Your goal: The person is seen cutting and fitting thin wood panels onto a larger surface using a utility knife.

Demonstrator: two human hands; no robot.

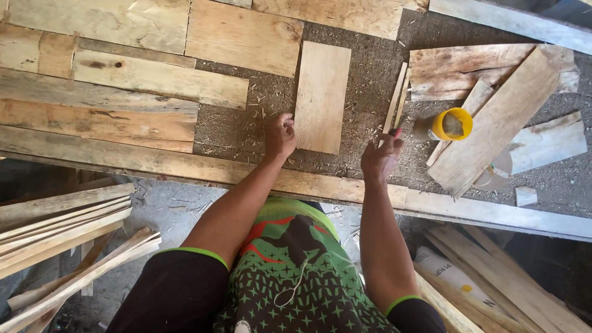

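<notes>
— Plywood panel, where exactly does it lie?

— Flat on the worktop, just above the middle of the frame, long side running up and down. It is a pale rectangle resting on a dusty, sawdust-strewn surface.

— And the hands?

— The left hand sits at the panel's lower left corner, fingers curled in, touching the edge there. Whether it truly grips the panel or only presses on it, I cannot tell.

— The right hand?

— The right hand is just right of the panel's lower end, closed around a small red-tipped tool; only the tip shows above the fingers, so its kind is unclear. It sits at the lower end of two thin wooden strips that lie side by side, slightly tilted, near the panel's right edge.

— What else is around?

— A yellow-rimmed cup lies on its side to the right of the strips, touching a long slanted board. Wider boards fill the upper left of the frame. Below the worktop's front edge, bundles of slats show at lower left, and more slats at lower right. The person's green patterned shirt fills the bottom centre.
</notes>
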